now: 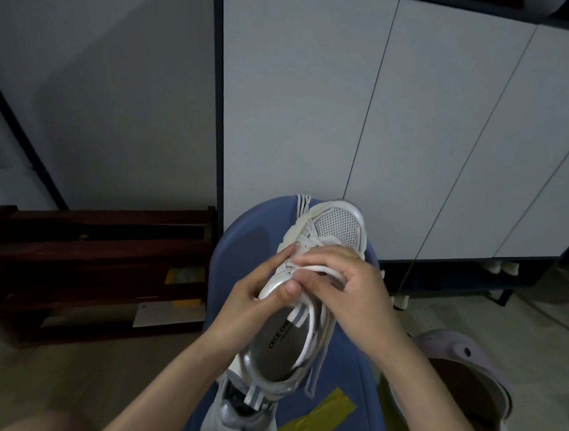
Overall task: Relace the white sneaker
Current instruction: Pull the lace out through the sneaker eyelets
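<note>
A white sneaker [339,225] with a mesh toe lies on a blue stool [239,245], toe pointing away from me, its grey insole facing up. My left hand [252,291] grips the sneaker's left side near the eyelets, thumb pressed on the collar edge. My right hand [349,283] pinches a loop of the white lace [319,270] over the tongue. A second white sneaker [241,421] lies below it, close to me, partly hidden by the first shoe and my arms.
A strip of yellow tape [320,418] sticks on the stool. A dark wooden rack [82,266] stands on the floor at left. White cabinet doors [387,121] rise behind. A lilac bin [462,368] sits at right.
</note>
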